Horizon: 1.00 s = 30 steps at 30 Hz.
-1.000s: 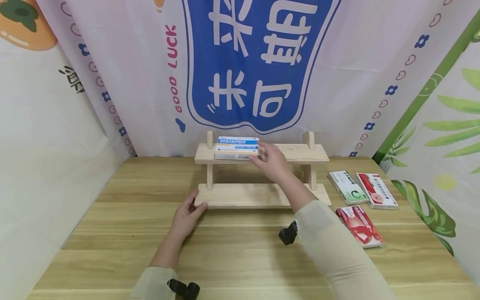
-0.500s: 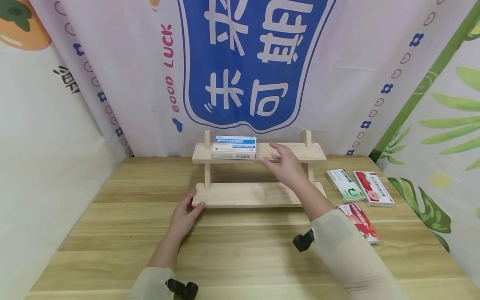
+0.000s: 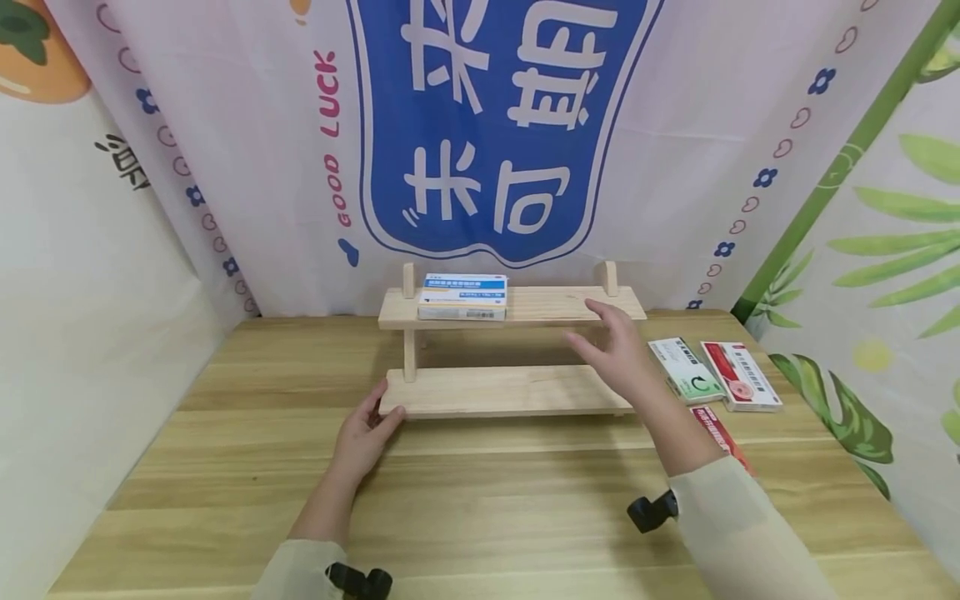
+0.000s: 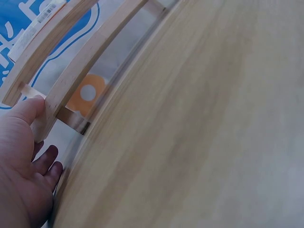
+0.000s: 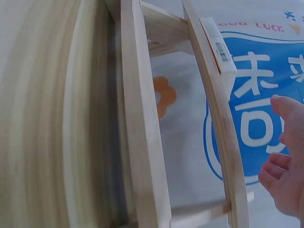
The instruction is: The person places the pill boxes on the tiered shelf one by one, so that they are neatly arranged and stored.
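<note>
A two-tier wooden shelf (image 3: 510,392) stands at the back of the table. On the left part of its upper board lies a white and blue medicine box (image 3: 462,297), which also shows edge-on in the right wrist view (image 5: 220,50). My left hand (image 3: 363,440) holds the left end of the lower board. In the left wrist view, the thumb of the left hand (image 4: 21,152) presses that board's end while other fingers curl below. My right hand (image 3: 621,354) hovers in front of the shelf's right side, fingers spread and holding nothing; it partly hides the right upright.
Right of the shelf lie a white and green medicine box (image 3: 686,371), a white and red one (image 3: 741,377) and a red one (image 3: 722,435), partly covered by my right forearm. A printed curtain (image 3: 675,167) hangs close behind the wooden table (image 3: 480,508).
My right hand has let go of the white and blue box and moved right along the shelf. The box stays on the upper board; my left hand keeps its hold.
</note>
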### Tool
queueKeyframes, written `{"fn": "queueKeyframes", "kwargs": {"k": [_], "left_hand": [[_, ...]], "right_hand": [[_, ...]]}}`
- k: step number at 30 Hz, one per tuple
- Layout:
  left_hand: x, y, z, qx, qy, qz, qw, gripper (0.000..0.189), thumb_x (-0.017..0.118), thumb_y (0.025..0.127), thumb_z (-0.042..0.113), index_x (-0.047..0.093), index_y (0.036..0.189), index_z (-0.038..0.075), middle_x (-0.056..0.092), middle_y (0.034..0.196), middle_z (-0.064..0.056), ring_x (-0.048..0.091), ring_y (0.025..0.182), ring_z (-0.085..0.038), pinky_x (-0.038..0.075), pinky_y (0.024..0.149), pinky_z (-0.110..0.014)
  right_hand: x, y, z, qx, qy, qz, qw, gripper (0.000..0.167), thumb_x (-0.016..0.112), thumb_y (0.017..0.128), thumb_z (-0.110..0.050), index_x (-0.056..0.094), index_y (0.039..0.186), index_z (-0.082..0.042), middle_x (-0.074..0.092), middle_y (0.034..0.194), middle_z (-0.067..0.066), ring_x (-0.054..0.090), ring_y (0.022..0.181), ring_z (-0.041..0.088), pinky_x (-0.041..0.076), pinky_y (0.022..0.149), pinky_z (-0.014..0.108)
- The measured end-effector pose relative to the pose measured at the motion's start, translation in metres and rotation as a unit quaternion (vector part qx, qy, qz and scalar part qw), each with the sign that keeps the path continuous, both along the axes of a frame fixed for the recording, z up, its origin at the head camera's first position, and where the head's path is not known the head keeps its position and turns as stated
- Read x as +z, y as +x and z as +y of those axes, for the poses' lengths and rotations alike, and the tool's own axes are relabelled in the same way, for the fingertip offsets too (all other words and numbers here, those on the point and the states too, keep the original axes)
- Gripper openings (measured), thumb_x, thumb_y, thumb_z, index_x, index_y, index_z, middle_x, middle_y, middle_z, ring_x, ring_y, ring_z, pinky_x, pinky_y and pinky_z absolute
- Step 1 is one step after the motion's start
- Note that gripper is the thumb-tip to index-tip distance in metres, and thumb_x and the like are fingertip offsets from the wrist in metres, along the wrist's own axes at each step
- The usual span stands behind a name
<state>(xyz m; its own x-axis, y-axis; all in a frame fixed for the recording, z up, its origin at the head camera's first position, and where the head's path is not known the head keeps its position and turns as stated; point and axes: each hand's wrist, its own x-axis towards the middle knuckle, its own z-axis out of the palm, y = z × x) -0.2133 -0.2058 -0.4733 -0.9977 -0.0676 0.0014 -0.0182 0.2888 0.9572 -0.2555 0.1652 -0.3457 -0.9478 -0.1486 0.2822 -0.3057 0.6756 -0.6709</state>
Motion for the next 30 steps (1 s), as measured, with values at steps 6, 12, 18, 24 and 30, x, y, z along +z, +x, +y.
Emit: {"fn": "queueKeyframes", "kwargs": {"k": [6, 12, 18, 24, 30], "left_hand": [[0.001, 0.002, 0.001, -0.001, 0.002, 0.003, 1.0000, 0.068, 0.063, 0.097, 0.025, 0.030, 0.153, 0.006, 0.024, 0.162, -0.011, 0.024, 0.150, -0.027, 0.027, 0.122, -0.042], [0.003, 0.003, 0.001, -0.004, 0.004, 0.001, 1.0000, 0.069, 0.062, 0.097, 0.025, 0.028, 0.154, 0.006, 0.023, 0.162, -0.011, 0.022, 0.150, -0.027, 0.025, 0.123, -0.041], [0.004, 0.004, 0.001, -0.009, 0.005, 0.001, 1.0000, 0.069, 0.061, 0.098, 0.025, 0.027, 0.154, 0.006, 0.021, 0.163, -0.010, 0.021, 0.151, -0.026, 0.024, 0.123, -0.040], [0.003, 0.003, 0.001, -0.010, 0.004, 0.004, 0.9999, 0.068, 0.061, 0.098, 0.025, 0.027, 0.154, 0.005, 0.021, 0.163, -0.012, 0.021, 0.151, -0.028, 0.023, 0.123, -0.041], [0.003, 0.003, 0.001, -0.012, 0.001, 0.008, 0.9999, 0.069, 0.061, 0.098, 0.026, 0.027, 0.153, 0.004, 0.021, 0.163, -0.012, 0.020, 0.151, -0.029, 0.023, 0.123, -0.043]], "right_hand": [[-0.006, 0.014, 0.024, -0.036, 0.026, -0.020, 0.9988, 0.070, 0.061, 0.095, -0.042, 0.035, 0.151, -0.008, 0.034, 0.156, 0.021, 0.033, 0.142, 0.043, 0.033, 0.115, 0.060], [-0.016, 0.025, 0.046, -0.065, 0.032, -0.024, 0.9971, 0.072, 0.060, 0.095, -0.047, 0.036, 0.151, -0.008, 0.033, 0.155, 0.023, 0.035, 0.140, 0.045, 0.035, 0.112, 0.064], [-0.024, 0.039, 0.067, -0.087, 0.040, -0.032, 0.9949, 0.072, 0.060, 0.095, -0.046, 0.035, 0.151, -0.007, 0.033, 0.154, 0.026, 0.028, 0.143, 0.048, 0.027, 0.112, 0.069], [-0.034, 0.051, 0.087, -0.106, 0.051, -0.053, 0.9916, 0.078, 0.057, 0.095, -0.053, 0.031, 0.152, -0.007, 0.029, 0.156, 0.028, 0.025, 0.143, 0.051, 0.027, 0.108, 0.074], [-0.045, 0.061, 0.102, -0.116, 0.057, -0.047, 0.9905, 0.077, 0.057, 0.096, -0.051, 0.033, 0.150, -0.001, 0.030, 0.154, 0.031, 0.026, 0.140, 0.054, 0.026, 0.106, 0.075]]}}
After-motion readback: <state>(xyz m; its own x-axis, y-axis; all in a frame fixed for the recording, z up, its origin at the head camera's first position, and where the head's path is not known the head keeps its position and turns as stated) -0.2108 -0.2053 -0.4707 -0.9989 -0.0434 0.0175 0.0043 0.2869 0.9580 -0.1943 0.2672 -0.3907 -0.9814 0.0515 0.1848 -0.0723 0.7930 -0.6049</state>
